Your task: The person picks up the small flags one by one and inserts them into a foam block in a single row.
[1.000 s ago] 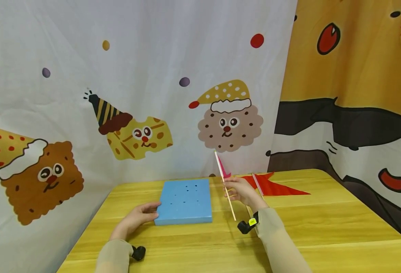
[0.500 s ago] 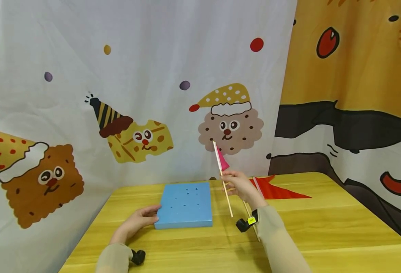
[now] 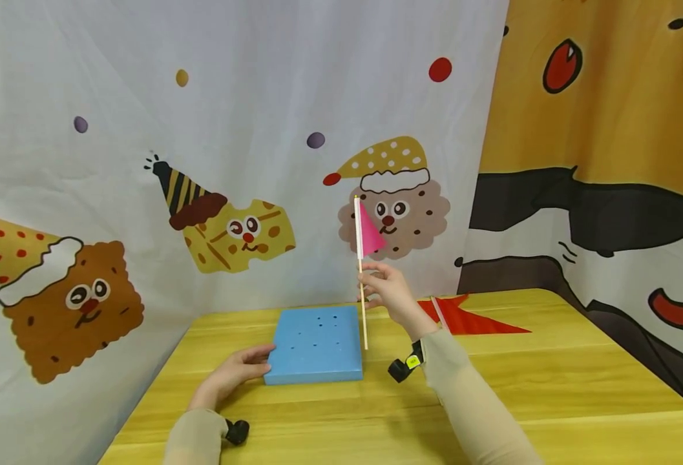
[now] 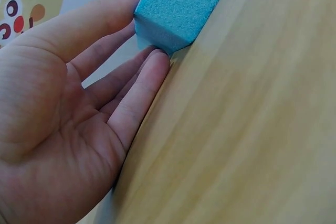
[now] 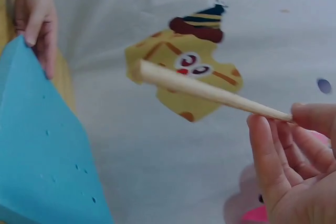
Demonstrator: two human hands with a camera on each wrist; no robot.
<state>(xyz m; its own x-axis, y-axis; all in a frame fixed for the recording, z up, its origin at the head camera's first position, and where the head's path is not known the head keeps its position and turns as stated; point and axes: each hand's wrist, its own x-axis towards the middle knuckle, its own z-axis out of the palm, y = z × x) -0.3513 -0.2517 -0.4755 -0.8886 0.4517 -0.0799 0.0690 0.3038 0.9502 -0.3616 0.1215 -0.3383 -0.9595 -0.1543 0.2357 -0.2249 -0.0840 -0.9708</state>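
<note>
1. White fabric backdrop (image 3: 248,84) printed with snack faces in party hats; I see it across the rear of the head view, with an orange-yellow printed area at its right.
2. Yellow wood-grain table (image 3: 294,426); it lies in front of the backdrop, under everything I log below.
3. Beige cloth sleeves (image 3: 475,400) on both of the person's arms; they reach in from the near edge of my head view.
4. Flat, square light-blue foam block (image 3: 309,365); lies on the table, between the two hands.
5. Red pennant flag (image 3: 481,321) with a white strip along one edge; lies on the table to the right of the block; the right arm hides part of it from me.
6. Left hand (image 3: 236,374); thumb and fingers extended, loosely apart, tips touching the block at its left edge.
7. Right hand (image 3: 390,290); thumb and fingertips closed in a pinch on a thin stick, palm uncovered in my right wrist feed.
8. Pink triangular flag (image 3: 371,234) on a slim pale wooden stick; I read it as near upright, flag uppermost; lower end free in the air, near the block's right side.
9. Black wrist-worn devices (image 3: 399,370), one per arm; the right bears a yellow tag (image 3: 413,361).
10. Small dark holes (image 3: 320,325); scattered over the block's top.
</note>
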